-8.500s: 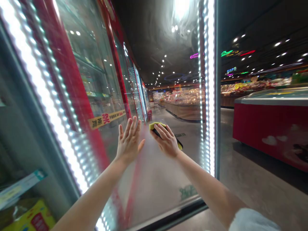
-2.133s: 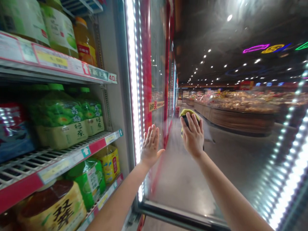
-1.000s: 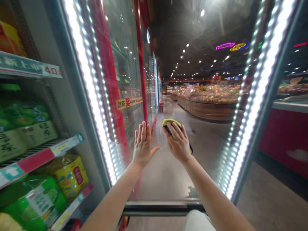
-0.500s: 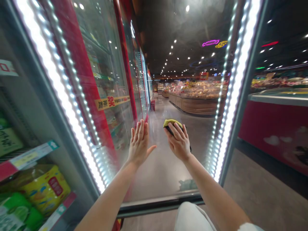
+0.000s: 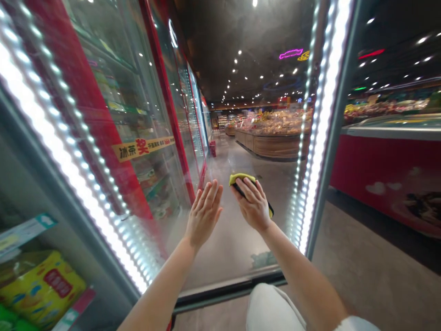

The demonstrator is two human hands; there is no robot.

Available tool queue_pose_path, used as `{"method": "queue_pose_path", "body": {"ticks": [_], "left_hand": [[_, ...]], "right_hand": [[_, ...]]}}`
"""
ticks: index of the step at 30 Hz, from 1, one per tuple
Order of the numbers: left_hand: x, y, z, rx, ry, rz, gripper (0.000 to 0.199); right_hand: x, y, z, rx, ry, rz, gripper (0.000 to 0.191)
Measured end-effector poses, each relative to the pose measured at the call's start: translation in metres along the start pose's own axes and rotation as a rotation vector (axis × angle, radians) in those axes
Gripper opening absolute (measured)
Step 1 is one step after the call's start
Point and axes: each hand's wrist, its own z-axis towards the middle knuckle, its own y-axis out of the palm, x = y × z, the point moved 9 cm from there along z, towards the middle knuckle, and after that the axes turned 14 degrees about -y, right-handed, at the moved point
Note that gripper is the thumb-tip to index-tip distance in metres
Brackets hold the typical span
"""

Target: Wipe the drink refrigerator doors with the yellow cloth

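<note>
In the head view, a glass door (image 5: 223,257) with bright strip lights down both sides stands in front of me. My right hand (image 5: 253,202) presses a folded yellow and black cloth (image 5: 243,177) against the pane; the cloth sticks out past the fingertips and beside the wrist. To its left, my left hand (image 5: 204,214) is open, its fingers stretched out and empty. That palm faces the glass, but whether it touches cannot be told.
Shelves with a yellow snack bag (image 5: 44,289) are at lower left. Behind the glass are a red-framed cooler (image 5: 165,82) and a wooden display stand (image 5: 272,143). A red chest freezer (image 5: 386,179) stands right. My knee (image 5: 272,308) is below the door's bottom frame (image 5: 223,290).
The view has shifted, with the door's left side sliding leftward. My left hand has tilted to the right, its thumb drawn in nearer the fingers. My right hand stays on the cloth.
</note>
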Motion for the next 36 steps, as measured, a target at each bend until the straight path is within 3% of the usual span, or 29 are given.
{"method": "queue_pose_path", "body": {"ticks": [3, 6, 9, 12, 15, 19, 21, 25, 29, 32, 36], "left_hand": [[0.008, 0.005, -0.001, 0.006, 0.005, -0.010, 0.089], [0.012, 0.007, 0.000, 0.014, -0.014, -0.029, 0.090], [0.018, 0.008, 0.004, 0.033, -0.056, -0.059, 0.090], [0.033, 0.012, 0.006, 0.043, -0.066, -0.082, 0.091], [0.049, 0.017, 0.006, 0.033, -0.042, -0.098, 0.089], [0.059, 0.021, 0.006, 0.048, -0.037, -0.093, 0.090], [0.061, 0.021, 0.006, 0.068, -0.047, -0.080, 0.089], [0.063, 0.020, 0.010, 0.087, -0.068, -0.076, 0.089], [0.066, 0.022, 0.013, 0.067, -0.078, -0.093, 0.090], [0.069, 0.022, 0.012, 0.064, -0.085, -0.090, 0.089], [0.074, 0.024, 0.008, 0.074, -0.085, -0.099, 0.089]], "right_hand": [[0.006, -0.004, -0.039, -0.081, -0.080, 0.007, 0.052], [0.052, -0.023, -0.062, 0.041, 0.095, -0.078, 0.054], [0.085, -0.033, -0.058, 0.202, 0.297, -0.159, 0.054], [0.078, -0.023, -0.044, 0.149, 0.243, -0.127, 0.054], [0.063, -0.015, -0.053, 0.034, 0.146, -0.082, 0.050], [0.068, -0.036, -0.083, 0.213, 0.276, -0.115, 0.052], [0.063, -0.035, -0.073, 0.222, 0.226, -0.096, 0.052], [0.061, -0.019, -0.021, 0.106, 0.073, -0.112, 0.045], [0.099, -0.029, -0.002, 0.187, 0.217, -0.169, 0.044], [0.120, -0.036, -0.026, 0.218, 0.356, -0.158, 0.044], [0.108, -0.037, -0.085, 0.263, 0.493, -0.117, 0.051]]}}
